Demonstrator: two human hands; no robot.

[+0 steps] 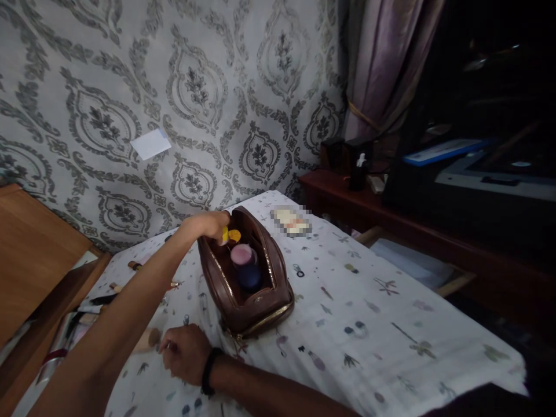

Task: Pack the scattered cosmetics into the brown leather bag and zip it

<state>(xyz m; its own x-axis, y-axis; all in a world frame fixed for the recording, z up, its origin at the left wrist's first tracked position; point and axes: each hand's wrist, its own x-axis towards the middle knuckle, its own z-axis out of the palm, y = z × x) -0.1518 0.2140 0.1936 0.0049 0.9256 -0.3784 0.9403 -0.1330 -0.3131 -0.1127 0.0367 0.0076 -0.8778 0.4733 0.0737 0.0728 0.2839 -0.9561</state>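
Observation:
A brown leather bag [284,289] sits on the cloth-covered table with its zipped mouth spread wide. My left hand [211,225] reaches over the bag's far left rim, its fingers pinched on a small yellow item [225,234]; its kind cannot be made out. Just beside it, inside the bag, is a round yellow-orange piece [235,235]. Deeper in lie a round pink item [241,255] and a dark blue rounded item [250,277]. My right hand [186,352], with a black band on its wrist, rests curled on the cloth left of the bag; nothing shows in its fingers. A beige-brown object [150,340] lies beside it, partly behind my left forearm.
Cosmetic-like items, including a silver cylinder [58,347], lie along the table's left side. A blurred pale item [291,220] lies beyond the bag. A patterned wall bounds the back. At right are an open drawer [452,284] and a dark red cabinet [339,194].

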